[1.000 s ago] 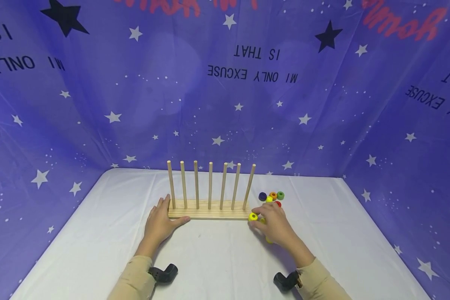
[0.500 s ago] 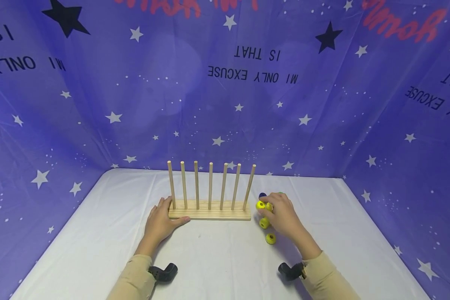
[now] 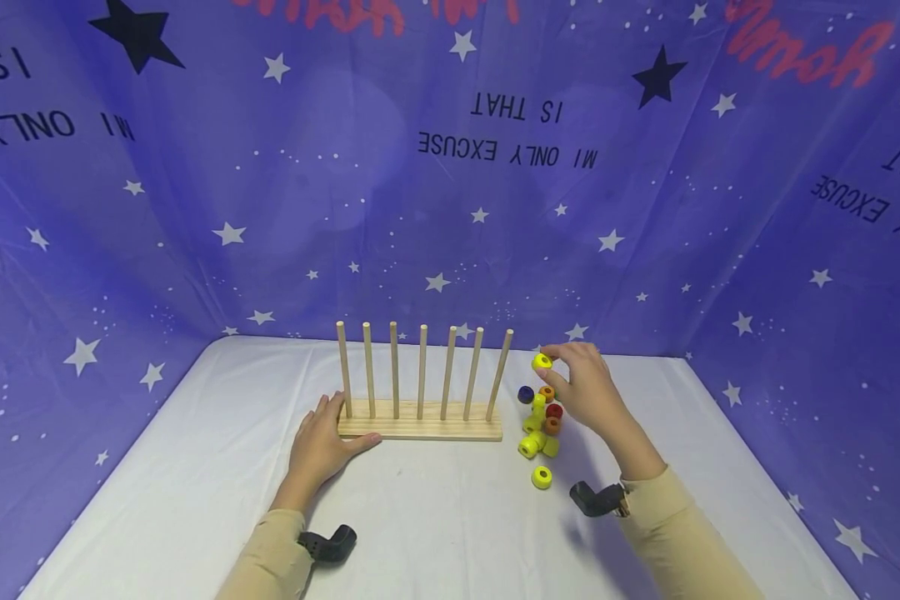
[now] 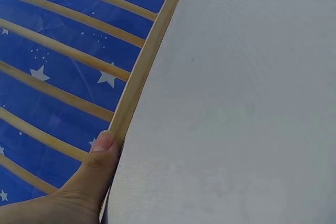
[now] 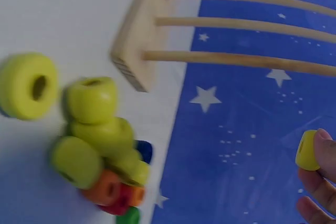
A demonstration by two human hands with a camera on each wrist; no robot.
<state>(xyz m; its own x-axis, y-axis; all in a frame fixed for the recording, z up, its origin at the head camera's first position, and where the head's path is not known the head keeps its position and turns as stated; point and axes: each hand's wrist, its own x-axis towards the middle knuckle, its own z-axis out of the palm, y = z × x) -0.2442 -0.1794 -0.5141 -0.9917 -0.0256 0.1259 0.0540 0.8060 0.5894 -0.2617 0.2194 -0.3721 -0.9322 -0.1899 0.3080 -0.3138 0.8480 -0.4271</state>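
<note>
A wooden peg rack with a row of upright pegs stands on the white table. My left hand grips its left end, thumb along the front edge; in the left wrist view the thumb lies against the base. Raised behind the bead pile, my right hand pinches a yellow bead between thumb and fingers. The same bead shows its hole at the right of the right wrist view. Below it lie several yellow beads, with a dark blue bead and a red bead.
An orange bead lies at the back of the pile, and a green bead shows in the right wrist view. One yellow bead sits apart, nearer the front. A purple star-patterned cloth rises behind the white table.
My right hand has moved from beside the rack's right end to the back right and up, carrying the yellow bead and uncovering the pile. The left hand stays in place.
</note>
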